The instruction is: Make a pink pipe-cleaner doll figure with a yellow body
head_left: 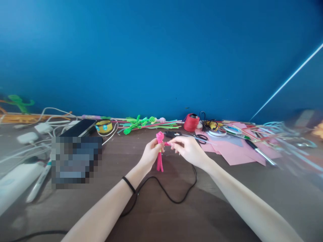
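My left hand (pixel 152 150) is closed around a pink pipe cleaner figure (pixel 159 163), held upright above the table. Its top is a coiled knob, and several straight strands hang below my fingers. A small yellowish-green band shows at its middle. To its right, my right hand (pixel 185 148) pinches a short pink length sticking out sideways from the figure; my fingertips partly cover it. Just behind the hands lies a black tool (pixel 173 134) with a cable, its kind unclear. A pair of scissors (pixel 202 137) with black handles rests beyond my right hand.
A black cable (pixel 174 201) loops across the table (pixel 161 222) below my hands. Green pipe cleaners (pixel 132 126), a red thread spool (pixel 191 122) and pink paper sheets (pixel 232 151) lie toward the blue wall. At left are a yellow tape roll (pixel 104 126), a phone (pixel 79 129) and white chargers (pixel 27 138).
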A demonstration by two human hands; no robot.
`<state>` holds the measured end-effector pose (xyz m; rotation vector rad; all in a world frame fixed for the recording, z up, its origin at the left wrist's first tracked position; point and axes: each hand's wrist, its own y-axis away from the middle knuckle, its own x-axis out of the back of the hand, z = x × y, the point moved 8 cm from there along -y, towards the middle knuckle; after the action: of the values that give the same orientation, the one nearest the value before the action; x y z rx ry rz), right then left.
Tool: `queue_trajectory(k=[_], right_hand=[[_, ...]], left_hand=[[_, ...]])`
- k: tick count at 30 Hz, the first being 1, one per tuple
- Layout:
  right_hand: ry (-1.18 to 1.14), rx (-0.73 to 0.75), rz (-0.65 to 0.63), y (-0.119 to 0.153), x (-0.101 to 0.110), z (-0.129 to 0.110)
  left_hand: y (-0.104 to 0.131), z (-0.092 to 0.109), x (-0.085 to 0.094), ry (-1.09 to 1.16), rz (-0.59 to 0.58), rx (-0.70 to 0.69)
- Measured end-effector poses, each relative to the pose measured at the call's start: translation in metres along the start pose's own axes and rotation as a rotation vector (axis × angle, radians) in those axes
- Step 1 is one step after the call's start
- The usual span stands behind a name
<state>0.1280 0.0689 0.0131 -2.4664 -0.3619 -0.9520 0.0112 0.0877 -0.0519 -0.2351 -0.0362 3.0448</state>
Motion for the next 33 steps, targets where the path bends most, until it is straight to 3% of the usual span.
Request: queue_trajectory(k=[4,10,16,24,28,33], right_hand=[[-0.296,-0.135,-0.077,0.001,-0.013,0.014],[-0.628,-0.233,-0.161,-0.001,-0.028,0.027],[-0.724,-0.245,-0.335,-0.001,-0.031,0.030],[-0.889,-0.358,-0.489,0.006,-0.035,0.040],[-0.871,-0.414,-0.452,0.004,-0.036,0.050],[-0.649,-0.359,-0.285,-0.003,-0.019,0.050]], left_hand=[[-0.003,-0.009,0.004,0.140,0.014,0.066],[-0.005,-0.016,-0.005,0.385,-0.116,0.159],[0.002,-0.009,-0.020,0.447,-0.348,0.221],[0.010,-0.004,-0.032,0.395,-0.522,0.180],[0.008,-0.003,-0.029,0.296,-0.498,0.127],[0.008,0.000,-0.025,0.090,-0.424,0.101]])
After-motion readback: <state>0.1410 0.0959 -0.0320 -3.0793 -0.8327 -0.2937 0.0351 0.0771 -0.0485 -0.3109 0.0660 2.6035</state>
